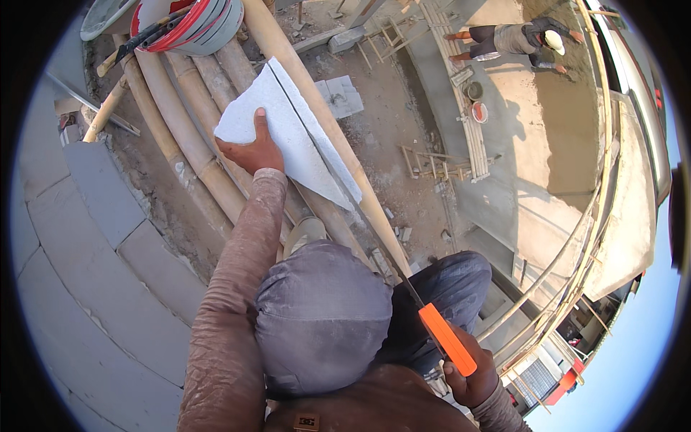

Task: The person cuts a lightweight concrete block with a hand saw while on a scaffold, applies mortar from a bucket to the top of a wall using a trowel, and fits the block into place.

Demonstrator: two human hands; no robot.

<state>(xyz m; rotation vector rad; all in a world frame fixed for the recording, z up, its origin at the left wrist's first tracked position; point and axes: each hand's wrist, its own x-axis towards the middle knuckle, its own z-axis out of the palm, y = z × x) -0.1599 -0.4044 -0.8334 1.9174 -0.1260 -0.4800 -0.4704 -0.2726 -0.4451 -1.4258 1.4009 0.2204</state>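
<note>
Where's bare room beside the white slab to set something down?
The bamboo poles look bare between the bucket, the white slab and the left hand, though gaps split them. It's crowded at the slab, with that hand on it and the right hand's saw across it.

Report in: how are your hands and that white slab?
Left hand on white slab. Right hand gripping orange-handled saw; blade along slab. Bamboo poles below.

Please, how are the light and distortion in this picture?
In the head view, the grey block wall looks curved and corners are black; sunlight brightens the far wall, which carries shadows; the white block and orange saw handle look fairly sharp.
</note>
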